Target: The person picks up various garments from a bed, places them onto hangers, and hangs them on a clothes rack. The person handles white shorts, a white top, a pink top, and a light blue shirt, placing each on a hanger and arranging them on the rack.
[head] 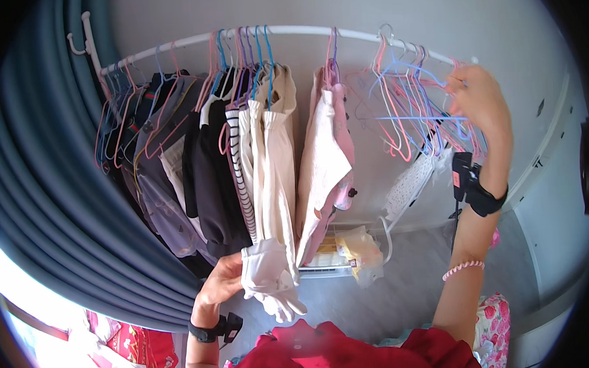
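My left hand [222,278], low in front of my chest, grips a bunched white cloth piece [271,276] with finger-like ends, which looks like a glove. At the right end of the rail, my right hand [480,99] has its fingers closed on a light blue clothes hanger [420,118]. That hanger lies tilted, its long bar nearly level, in front of other bare hangers. Pink, white and purple hangers [405,152] crowd together beside it on the white clothes rail [297,29]. My right fingertips are partly hidden behind the hand.
Dark jackets [218,187], cream trousers [278,155] and pink and white garments [322,153] hang along the rail. A blue-grey curtain [79,218] fills the left side. Below stand a white rack [323,271] with a plastic bag [361,255]. Red patterned fabric [144,348] lies lower left.
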A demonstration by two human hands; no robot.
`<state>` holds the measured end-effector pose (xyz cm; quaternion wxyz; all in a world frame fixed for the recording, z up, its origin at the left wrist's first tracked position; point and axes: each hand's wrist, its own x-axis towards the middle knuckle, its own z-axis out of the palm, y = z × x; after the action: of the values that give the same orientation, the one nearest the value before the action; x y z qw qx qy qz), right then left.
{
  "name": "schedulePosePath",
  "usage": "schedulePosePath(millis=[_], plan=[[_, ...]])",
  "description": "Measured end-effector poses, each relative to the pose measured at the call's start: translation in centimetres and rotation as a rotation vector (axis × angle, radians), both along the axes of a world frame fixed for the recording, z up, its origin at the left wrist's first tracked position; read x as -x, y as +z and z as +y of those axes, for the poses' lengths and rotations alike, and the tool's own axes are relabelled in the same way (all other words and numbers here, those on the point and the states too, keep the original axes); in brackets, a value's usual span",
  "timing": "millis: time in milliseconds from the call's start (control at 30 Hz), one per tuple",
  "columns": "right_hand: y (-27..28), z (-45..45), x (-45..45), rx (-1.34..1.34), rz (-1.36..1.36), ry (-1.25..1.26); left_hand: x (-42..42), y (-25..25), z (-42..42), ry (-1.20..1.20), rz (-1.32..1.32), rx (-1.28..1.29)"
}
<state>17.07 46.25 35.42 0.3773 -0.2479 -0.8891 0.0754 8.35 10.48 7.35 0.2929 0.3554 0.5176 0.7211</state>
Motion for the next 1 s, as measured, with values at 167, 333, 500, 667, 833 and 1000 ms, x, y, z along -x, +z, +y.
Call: schedulePosePath(millis=[167, 333, 500, 667, 833, 1000], plan=[[-1.0, 0.5, 0.6, -0.205, 0.183, 0.134, 0.1, -0.4, -0.9, 0.027, -0.005, -0.005], [-4.9, 0.8, 6.8, -0.400, 0.107, 0.017, -0.2, -0.4, -0.1, 0.019, -0.034, -0.031], [-10.4, 1.3, 13.2, -0.415, 0.170, 0.021, -0.4, -0.3, -0.4, 0.026, -0.022, -0.008], [-12.6, -2.3, 14.7, -0.279, 0.153, 0.151, -0.8, -0.7, -0.6, 0.043, -0.016, -0.024], [-12.9, -4.9, 16.6, -0.133, 0.142, 0.282, -1.1, -0.5, -0.5, 0.047, -0.011, -0.011], [-14.3, -5.9, 16.9, -0.209, 0.309, 0.306, -1.1, -0.4, -0.2, 0.030, -0.046, -0.020]])
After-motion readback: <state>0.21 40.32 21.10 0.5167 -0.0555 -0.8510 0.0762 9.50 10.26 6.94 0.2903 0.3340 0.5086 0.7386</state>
